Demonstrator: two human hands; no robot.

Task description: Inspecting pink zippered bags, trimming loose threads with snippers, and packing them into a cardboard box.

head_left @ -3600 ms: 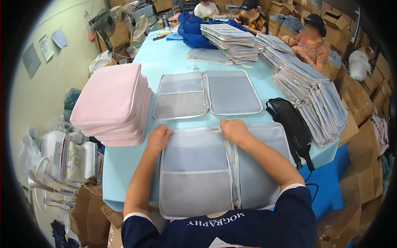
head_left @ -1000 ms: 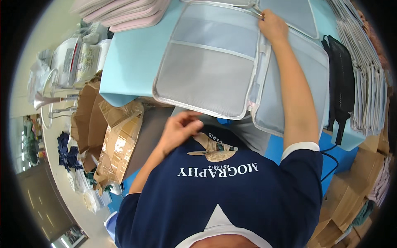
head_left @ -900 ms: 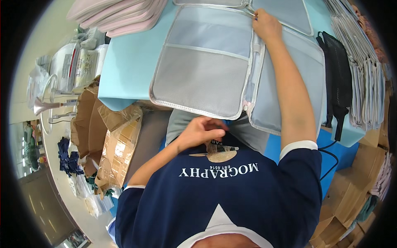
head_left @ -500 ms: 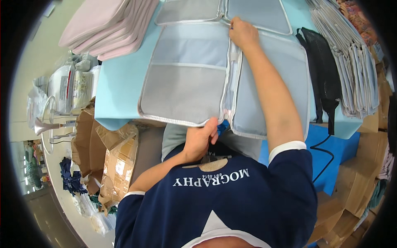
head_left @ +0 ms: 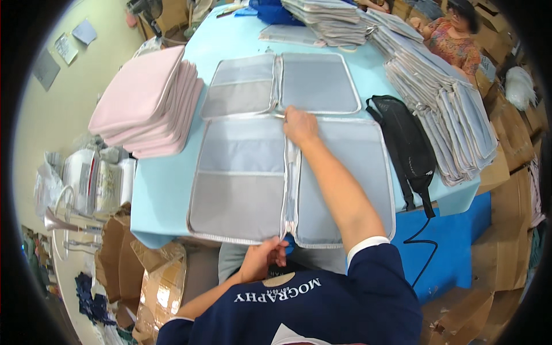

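Note:
An open grey zip case [head_left: 236, 201] with a pocketed left panel lies at the table's near edge, directly in front of a second open grey case [head_left: 319, 83]. My right hand [head_left: 299, 126] is closed on the upper end of the near case's zipped spine; the small part at its fingertips is unclear. Down at the bottom of that spine, my left hand [head_left: 266, 253] grips the case's edge with thumb and finger, the other fingers curled and partly visible.
Stacked pink cases [head_left: 132, 95] stand left on the pale blue table [head_left: 158, 190]. A black bag [head_left: 405, 149], grey case stacks [head_left: 460, 126] and blue fabric [head_left: 270, 11] lie right and back. A co-worker [head_left: 451, 43] sits beyond the right side. Cardboard [head_left: 115, 259] surrounds the table.
My left hand has left the case's top left corner and, in the last second, risen from below onto its bottom edge by the spine. My right hand stays near the spine's top. The view has tilted up.

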